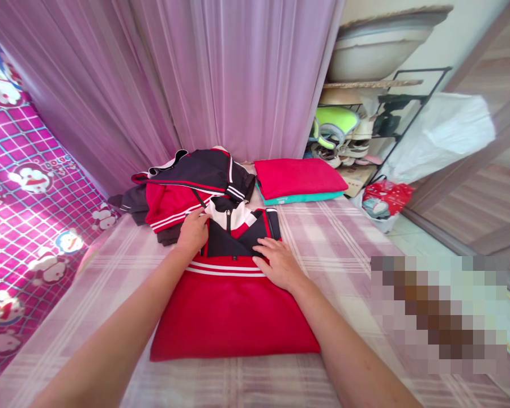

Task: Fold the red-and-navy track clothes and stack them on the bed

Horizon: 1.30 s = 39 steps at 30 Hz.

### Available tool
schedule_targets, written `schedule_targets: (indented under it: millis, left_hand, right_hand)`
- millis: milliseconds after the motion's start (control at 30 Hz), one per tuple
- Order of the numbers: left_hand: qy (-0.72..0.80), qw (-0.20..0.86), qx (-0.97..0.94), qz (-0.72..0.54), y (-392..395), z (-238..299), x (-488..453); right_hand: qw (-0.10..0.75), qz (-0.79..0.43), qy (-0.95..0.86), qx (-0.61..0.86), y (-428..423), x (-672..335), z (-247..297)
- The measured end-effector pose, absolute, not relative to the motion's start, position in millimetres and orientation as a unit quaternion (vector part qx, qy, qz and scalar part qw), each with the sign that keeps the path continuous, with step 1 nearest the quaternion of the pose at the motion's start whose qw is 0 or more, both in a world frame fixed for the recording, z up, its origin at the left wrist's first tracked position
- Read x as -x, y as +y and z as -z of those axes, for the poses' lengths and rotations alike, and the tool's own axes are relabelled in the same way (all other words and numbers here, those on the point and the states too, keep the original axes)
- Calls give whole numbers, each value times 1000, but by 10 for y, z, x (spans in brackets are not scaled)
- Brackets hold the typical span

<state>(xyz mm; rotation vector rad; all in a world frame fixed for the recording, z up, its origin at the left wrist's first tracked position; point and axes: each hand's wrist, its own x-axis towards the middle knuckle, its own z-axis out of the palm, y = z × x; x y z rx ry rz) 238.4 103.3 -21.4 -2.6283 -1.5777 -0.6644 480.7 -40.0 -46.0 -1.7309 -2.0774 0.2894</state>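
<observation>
One jacket [233, 314] is part-folded under left hand [192, 233] — pinch unclear — and spread right hand [281, 264]; beyond them, a stack [301, 177] is folded, rumpled clothes [182, 175] aren't.

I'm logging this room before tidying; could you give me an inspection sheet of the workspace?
Surface: mauve-and-white plaid fabric sheet, partly sunlit.
Job's things: partly folded red-and-navy fabric jacket with white stripes, lying flat.
Clutter: heaped red-and-dark garments beyond it; folded red-and-teal cloth stack, farther right.
Hands: left hand at the jacket's white-and-navy collar, grip unclear; right hand rests open on the jacket.
Cables: nothing seen.
Surroundings: mauve fabric curtain; black metal rack holding shoes.
</observation>
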Motion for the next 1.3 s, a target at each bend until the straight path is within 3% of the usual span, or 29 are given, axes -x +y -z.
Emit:
schedule_targets:
  millis: [100, 300, 700, 967, 1067, 1300]
  left_hand:
    - [-470, 33, 865, 172, 871, 276, -2508]
    - [-533, -5, 843, 68, 728, 485, -2596]
    - [-541, -20, 839, 57, 738, 487, -2625]
    - [-488, 10, 860, 152, 426, 116, -2464]
    - [-468, -27, 864, 185, 198, 133, -2172]
    - [-549, -149, 762, 310, -131, 448, -1579]
  right_hand:
    - [213, -98, -747, 622, -396, -4804, 471]
    - [194, -92, -749, 627, -401, -4791, 459]
    - [223, -90, -750, 616, -367, -4813, 541]
    - [400, -145, -687, 589, -392, -5077, 696]
    - [438, -150, -651, 601, -447, -5202, 715]
    - [383, -154, -587, 697, -790, -5333, 581]
